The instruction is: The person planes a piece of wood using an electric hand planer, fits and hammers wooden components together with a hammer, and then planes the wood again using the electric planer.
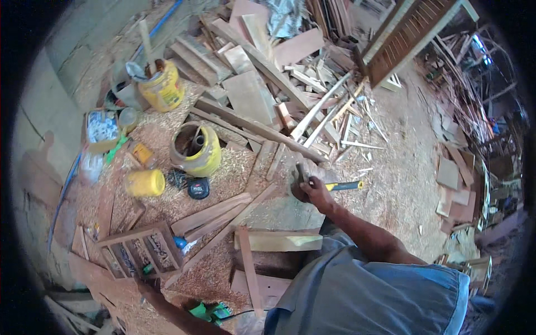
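My right hand (317,192) is closed around a tool with a yellow-and-black handle (346,185), near the tool's dark head. The handle sticks out to the right of the hand; the head's exact shape is hard to make out. My left forearm reaches from the lower edge to a wooden tray (164,234) split into compartments. At its near edge is my left hand (138,277), dark and small, its fingers not clear. Small dark pieces lie in the tray's compartments, with a green item (147,269) among them. A blue object (180,242) lies beside the tray.
A tape measure (198,188), a yellow cut-open container (206,156) and a yellow jar (146,182) stand on the shavings-strewn bench. Behind is another yellow container (167,92). Boards and offcuts (245,95) are heaped at the far side. A wood block (279,241) lies near my body.
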The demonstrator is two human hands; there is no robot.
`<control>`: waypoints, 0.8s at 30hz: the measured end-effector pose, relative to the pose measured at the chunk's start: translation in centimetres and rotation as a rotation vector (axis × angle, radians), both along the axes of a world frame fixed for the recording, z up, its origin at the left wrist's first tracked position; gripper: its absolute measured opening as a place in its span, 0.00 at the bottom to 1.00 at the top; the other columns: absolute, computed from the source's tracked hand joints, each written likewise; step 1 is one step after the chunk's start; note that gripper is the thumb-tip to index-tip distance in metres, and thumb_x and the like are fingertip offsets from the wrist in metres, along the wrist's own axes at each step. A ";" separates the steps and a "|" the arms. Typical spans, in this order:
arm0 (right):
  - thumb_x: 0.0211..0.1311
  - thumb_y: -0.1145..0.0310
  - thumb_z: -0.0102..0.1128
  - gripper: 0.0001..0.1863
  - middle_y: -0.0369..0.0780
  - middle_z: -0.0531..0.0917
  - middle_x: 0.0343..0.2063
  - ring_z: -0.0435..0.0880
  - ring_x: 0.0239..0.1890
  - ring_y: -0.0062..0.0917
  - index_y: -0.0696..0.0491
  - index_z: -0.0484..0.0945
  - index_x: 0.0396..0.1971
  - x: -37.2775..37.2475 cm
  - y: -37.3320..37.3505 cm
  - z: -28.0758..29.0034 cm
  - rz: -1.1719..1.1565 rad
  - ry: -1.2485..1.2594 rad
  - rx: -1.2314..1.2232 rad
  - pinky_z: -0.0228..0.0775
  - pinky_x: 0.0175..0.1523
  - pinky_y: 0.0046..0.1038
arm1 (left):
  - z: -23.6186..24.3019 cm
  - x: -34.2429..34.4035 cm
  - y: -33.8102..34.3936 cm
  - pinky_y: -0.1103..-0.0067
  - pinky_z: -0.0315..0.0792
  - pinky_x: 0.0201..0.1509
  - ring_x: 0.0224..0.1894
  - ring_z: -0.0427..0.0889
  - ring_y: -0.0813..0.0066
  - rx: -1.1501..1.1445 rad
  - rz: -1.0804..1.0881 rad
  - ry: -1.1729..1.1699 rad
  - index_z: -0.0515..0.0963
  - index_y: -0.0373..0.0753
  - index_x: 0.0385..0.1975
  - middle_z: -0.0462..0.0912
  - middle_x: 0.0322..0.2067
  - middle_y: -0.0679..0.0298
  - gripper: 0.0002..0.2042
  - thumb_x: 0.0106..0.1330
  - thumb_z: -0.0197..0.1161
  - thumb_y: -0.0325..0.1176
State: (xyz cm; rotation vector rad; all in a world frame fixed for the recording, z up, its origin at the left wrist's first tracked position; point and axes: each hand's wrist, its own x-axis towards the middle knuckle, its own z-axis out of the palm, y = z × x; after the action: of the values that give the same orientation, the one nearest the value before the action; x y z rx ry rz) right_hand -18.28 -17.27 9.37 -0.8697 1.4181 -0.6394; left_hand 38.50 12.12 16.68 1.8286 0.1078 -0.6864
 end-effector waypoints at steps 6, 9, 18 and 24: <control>0.62 0.65 0.61 0.14 0.45 0.84 0.31 0.83 0.34 0.29 0.60 0.77 0.41 -1.5 -4.6 -3.5 0.049 0.340 -0.281 0.75 0.40 0.34 | -6.2 -4.8 -8.8 0.70 0.79 0.47 0.44 0.83 0.61 0.475 0.000 -1.154 0.78 0.27 0.49 0.84 0.43 0.51 0.19 0.67 0.65 0.38; 0.63 0.65 0.60 0.16 0.48 0.85 0.33 0.85 0.37 0.33 0.59 0.77 0.46 -3.1 -5.2 -1.5 -0.021 0.111 -0.288 0.74 0.42 0.36 | -3.6 -13.2 -23.5 0.67 0.75 0.53 0.45 0.83 0.55 -0.045 -0.313 -1.058 0.81 0.31 0.43 0.83 0.40 0.49 0.11 0.62 0.63 0.27; 0.65 0.60 0.58 0.25 0.54 0.81 0.48 0.78 0.54 0.50 0.56 0.73 0.58 -3.6 -7.1 1.4 0.533 0.580 -0.521 0.70 0.57 0.43 | -14.1 -11.0 -31.2 0.65 0.74 0.43 0.37 0.80 0.55 0.181 -0.752 -1.465 0.77 0.37 0.32 0.80 0.29 0.54 0.04 0.58 0.61 0.27; 0.63 0.60 0.60 0.27 0.55 0.80 0.48 0.78 0.53 0.52 0.59 0.70 0.57 -0.7 -7.8 1.9 0.330 0.479 -0.405 0.69 0.56 0.43 | -20.5 -2.5 -29.1 0.69 0.76 0.39 0.33 0.81 0.60 -0.024 -0.833 -1.308 0.78 0.37 0.27 0.81 0.25 0.59 0.04 0.55 0.64 0.29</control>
State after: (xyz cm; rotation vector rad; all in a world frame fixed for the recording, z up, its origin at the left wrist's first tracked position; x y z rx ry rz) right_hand -19.02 -25.10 11.22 -1.6231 1.5358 -0.4874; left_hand 36.01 -17.00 -3.79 1.9316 -1.5519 0.1033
